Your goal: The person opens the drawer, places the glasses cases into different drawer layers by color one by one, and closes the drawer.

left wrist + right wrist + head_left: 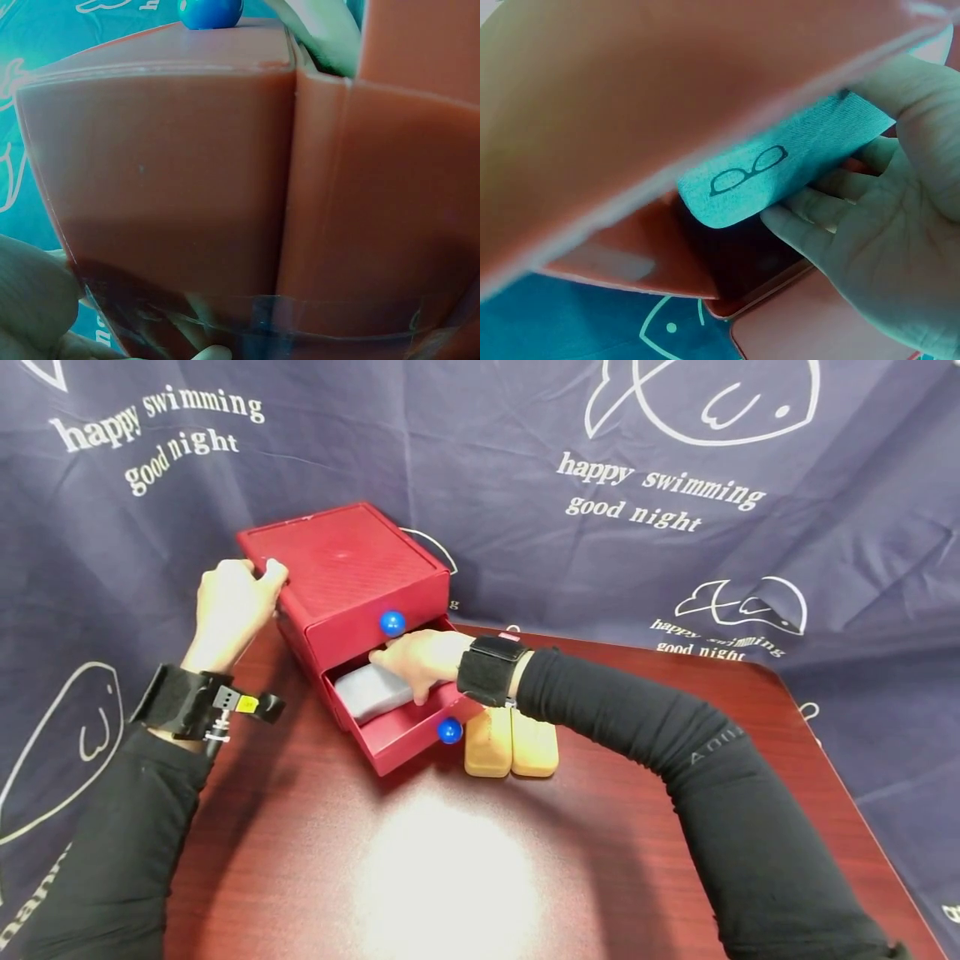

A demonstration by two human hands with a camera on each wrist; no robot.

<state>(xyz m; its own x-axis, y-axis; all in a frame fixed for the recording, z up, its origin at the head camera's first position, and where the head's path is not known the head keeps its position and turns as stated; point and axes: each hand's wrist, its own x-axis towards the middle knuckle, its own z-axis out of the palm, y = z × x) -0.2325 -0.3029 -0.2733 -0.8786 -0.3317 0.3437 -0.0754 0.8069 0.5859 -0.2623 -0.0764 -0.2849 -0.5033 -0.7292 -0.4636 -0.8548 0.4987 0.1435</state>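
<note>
A red two-drawer cabinet (345,552) with blue knobs stands on the table, its lower drawer (408,739) pulled out. Inside that drawer lies a grey glasses case (367,693); the right wrist view shows a spectacles outline printed on the case (750,171). My right hand (427,660) reaches into the drawer and holds the case, thumb along one side and fingers at the other. With my left hand (236,602) I grip the cabinet's upper left edge. In the left wrist view, part of the left hand (34,296) shows against the cabinet's side (165,172).
Two yellow oblong cases (487,747) stand side by side on the table (637,827), just right of the open drawer. Behind hangs a dark blue printed cloth (495,485). The upper drawer with its blue knob (392,623) is closed above my right hand.
</note>
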